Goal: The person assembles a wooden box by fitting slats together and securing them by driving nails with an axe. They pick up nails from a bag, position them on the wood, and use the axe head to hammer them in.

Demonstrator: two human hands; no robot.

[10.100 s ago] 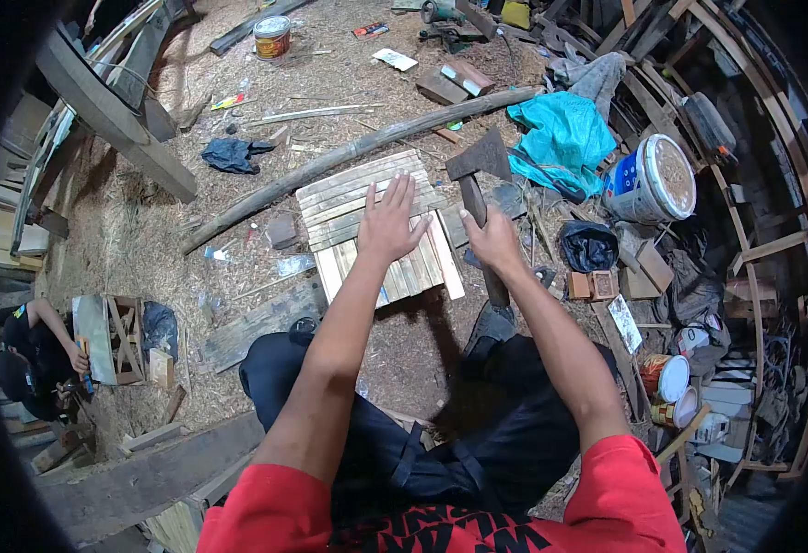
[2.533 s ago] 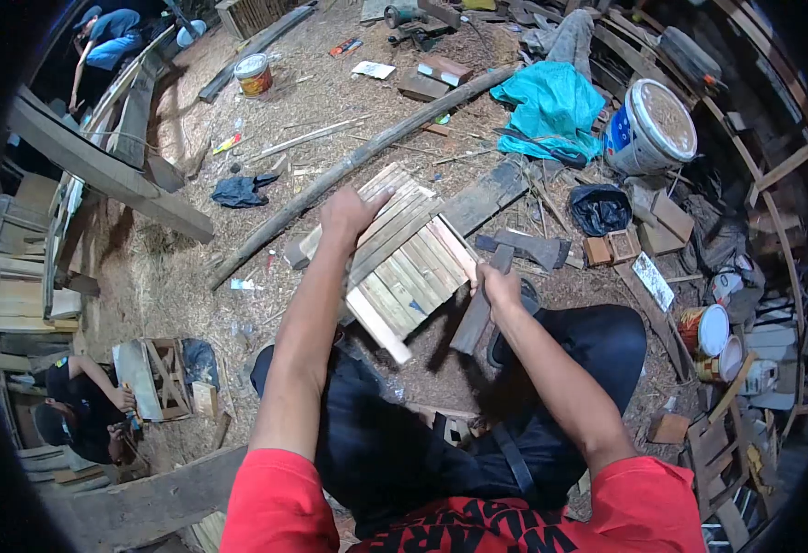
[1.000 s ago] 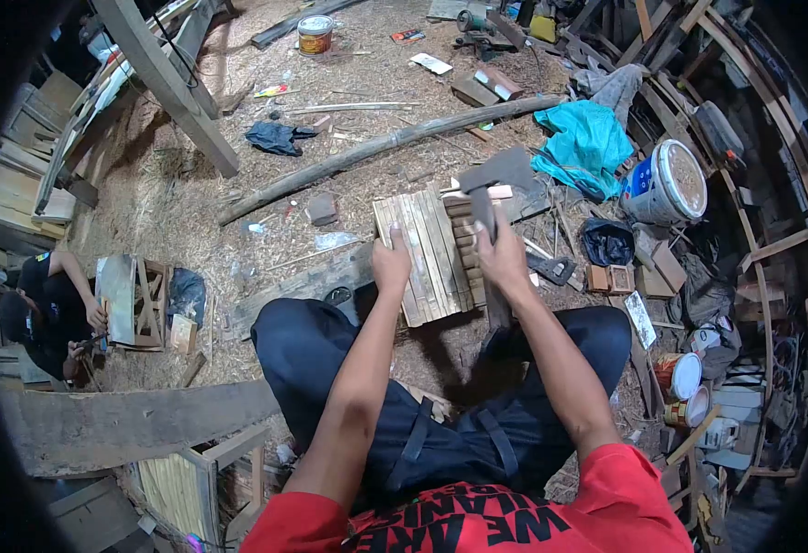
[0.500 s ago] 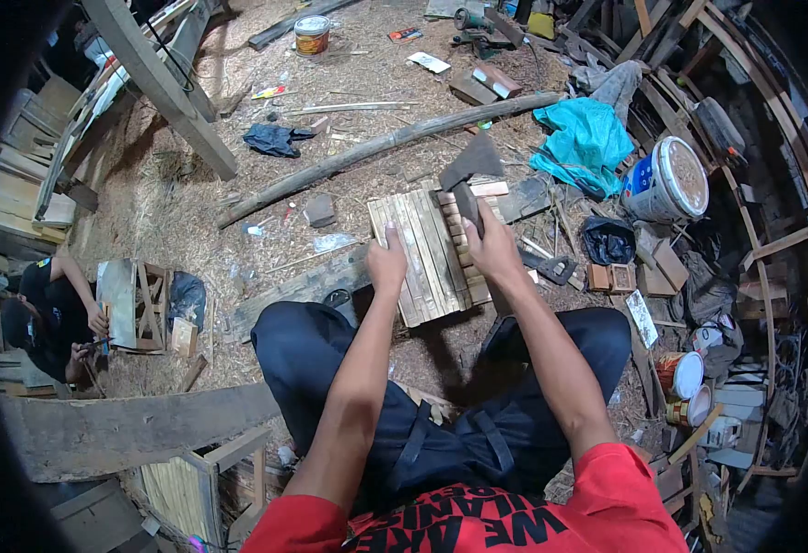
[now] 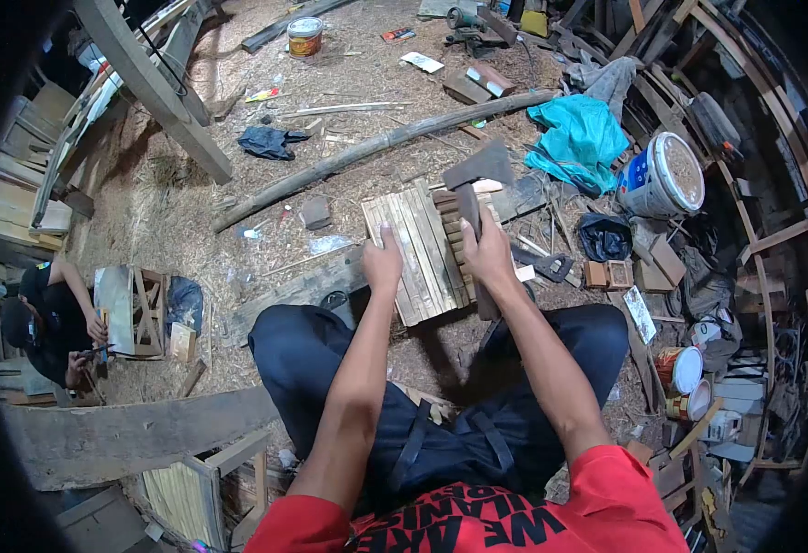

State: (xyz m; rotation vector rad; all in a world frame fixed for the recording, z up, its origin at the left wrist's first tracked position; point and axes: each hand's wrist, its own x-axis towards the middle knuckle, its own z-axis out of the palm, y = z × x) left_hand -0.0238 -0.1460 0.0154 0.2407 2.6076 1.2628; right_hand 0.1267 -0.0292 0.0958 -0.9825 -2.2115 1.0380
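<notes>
A slatted wooden box (image 5: 411, 253) rests between my knees, with narrow strips side by side on its upper face and further pieces along its right side. My left hand (image 5: 383, 263) grips its left edge, the thumb lying on the slats. In my right hand (image 5: 489, 249) is a hatchet (image 5: 478, 168), fingers wrapped round its wooden handle. Its broad dark head points away from me, above the box's far right corner. The box's underside is hidden.
A plank (image 5: 284, 300) lies under the box on shavings-covered ground. Beyond are a long pole (image 5: 367, 152) and a teal cloth (image 5: 577, 143). At right are a handsaw (image 5: 551, 267) and a white bucket (image 5: 667, 175). Another person (image 5: 54, 318) works at left beside a wooden frame (image 5: 137, 313).
The hatchet head has shifted slightly right and turned a little. My left hand keeps its hold on the box. The whole view has drifted slightly.
</notes>
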